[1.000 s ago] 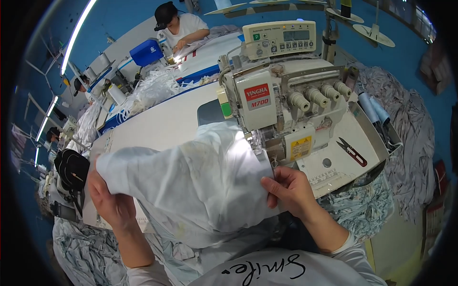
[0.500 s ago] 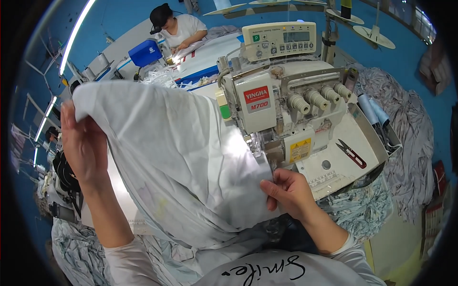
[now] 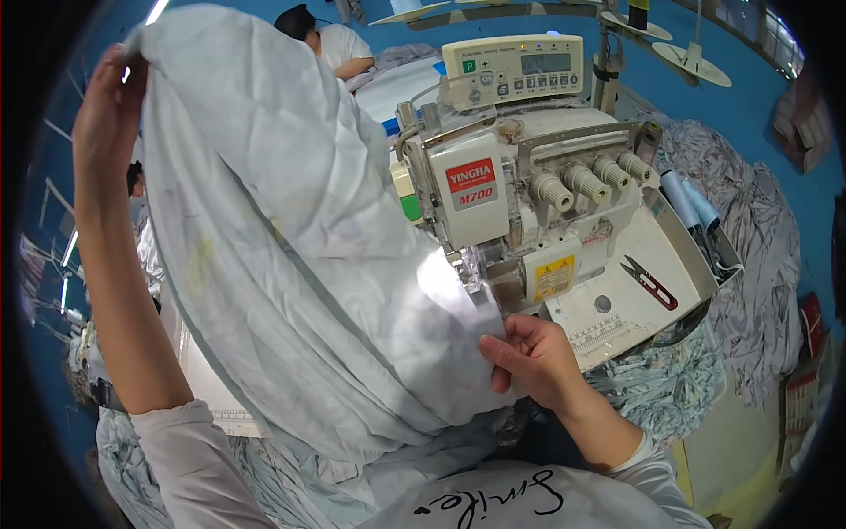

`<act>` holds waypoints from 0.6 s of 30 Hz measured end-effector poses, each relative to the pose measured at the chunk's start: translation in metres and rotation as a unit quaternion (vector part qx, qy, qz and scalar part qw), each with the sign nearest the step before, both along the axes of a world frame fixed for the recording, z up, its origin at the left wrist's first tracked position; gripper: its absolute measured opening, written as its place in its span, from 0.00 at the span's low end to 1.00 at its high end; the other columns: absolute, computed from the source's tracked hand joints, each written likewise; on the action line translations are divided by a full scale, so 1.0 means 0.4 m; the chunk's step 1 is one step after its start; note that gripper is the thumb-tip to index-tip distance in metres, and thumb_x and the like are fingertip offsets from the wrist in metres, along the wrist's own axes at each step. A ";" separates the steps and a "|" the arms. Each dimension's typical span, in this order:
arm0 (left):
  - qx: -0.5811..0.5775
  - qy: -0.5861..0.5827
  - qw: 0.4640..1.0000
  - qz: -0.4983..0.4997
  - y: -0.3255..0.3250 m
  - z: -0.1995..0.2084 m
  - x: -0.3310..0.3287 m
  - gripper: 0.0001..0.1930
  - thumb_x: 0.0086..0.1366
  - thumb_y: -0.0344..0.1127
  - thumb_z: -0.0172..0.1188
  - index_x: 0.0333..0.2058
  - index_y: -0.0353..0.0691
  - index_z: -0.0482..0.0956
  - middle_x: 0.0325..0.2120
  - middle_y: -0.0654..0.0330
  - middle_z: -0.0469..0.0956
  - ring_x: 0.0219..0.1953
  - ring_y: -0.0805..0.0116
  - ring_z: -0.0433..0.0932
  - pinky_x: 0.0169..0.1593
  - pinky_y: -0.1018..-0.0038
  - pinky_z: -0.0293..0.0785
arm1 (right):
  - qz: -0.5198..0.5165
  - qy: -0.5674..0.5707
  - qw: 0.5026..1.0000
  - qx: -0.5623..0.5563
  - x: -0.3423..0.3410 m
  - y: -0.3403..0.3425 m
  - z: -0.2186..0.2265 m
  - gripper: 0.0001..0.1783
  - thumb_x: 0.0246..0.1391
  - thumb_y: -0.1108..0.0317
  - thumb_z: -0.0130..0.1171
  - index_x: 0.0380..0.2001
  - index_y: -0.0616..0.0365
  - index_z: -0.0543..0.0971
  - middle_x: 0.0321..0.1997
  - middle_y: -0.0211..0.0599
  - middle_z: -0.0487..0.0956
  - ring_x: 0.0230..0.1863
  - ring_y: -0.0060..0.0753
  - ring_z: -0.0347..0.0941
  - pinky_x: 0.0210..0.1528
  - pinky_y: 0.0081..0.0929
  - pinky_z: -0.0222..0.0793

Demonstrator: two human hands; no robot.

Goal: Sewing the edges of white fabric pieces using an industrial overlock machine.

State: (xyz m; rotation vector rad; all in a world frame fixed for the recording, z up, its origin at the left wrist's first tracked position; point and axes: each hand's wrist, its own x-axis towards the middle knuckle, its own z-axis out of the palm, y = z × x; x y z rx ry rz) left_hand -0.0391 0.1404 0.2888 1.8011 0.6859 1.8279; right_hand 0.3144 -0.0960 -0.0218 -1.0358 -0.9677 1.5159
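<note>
A large piece of pale grey-white fabric hangs in folds between my hands, with faint yellow and purple marks on it. My left hand, raised at the far left, pinches the fabric's upper corner. My right hand grips its right edge between thumb and fingers, just in front of the overlock sewing machine. Beside the lit needle area, the fabric's edge lies at the presser foot; the needle itself is too small to make out.
Red-handled thread snips lie on the machine's right bed. Thread cones stand in a side tray. Heaped grey fabric is at the right, and patterned cloth bunches below the machine. Another person sits at the back.
My left hand has risen, lifting the fabric's corner higher so the cloth spreads upward and hides more of the table behind. My right hand stays almost where it was.
</note>
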 end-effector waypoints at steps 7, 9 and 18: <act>-0.115 0.560 0.816 0.084 -0.426 -0.693 0.167 0.43 0.38 0.49 0.75 0.54 0.41 0.70 0.48 0.47 0.70 0.53 0.47 0.65 0.62 0.53 0.48 | -0.028 -0.010 1.000 0.001 0.026 0.018 -0.027 0.15 0.56 0.62 0.59 0.22 0.59 0.71 0.15 0.28 0.74 0.17 0.15 0.70 0.21 0.15 0.67; -0.190 0.451 0.858 0.156 -0.535 -0.846 0.137 0.16 0.46 0.28 0.66 0.37 0.38 0.78 0.42 0.46 0.71 0.50 0.44 0.66 0.57 0.59 0.58 | 0.006 0.003 1.000 0.007 0.009 0.009 -0.010 0.14 0.56 0.62 0.59 0.23 0.59 0.71 0.16 0.28 0.74 0.17 0.15 0.70 0.21 0.15 0.67; 0.090 0.211 0.889 0.397 -0.361 -0.628 0.158 0.11 0.52 0.19 0.48 0.32 0.34 0.76 0.38 0.53 0.75 0.45 0.55 0.72 0.53 0.71 0.64 | -0.042 0.002 0.999 -0.001 0.012 0.014 -0.019 0.12 0.53 0.64 0.61 0.24 0.59 0.71 0.17 0.29 0.73 0.15 0.19 0.70 0.19 0.16 0.65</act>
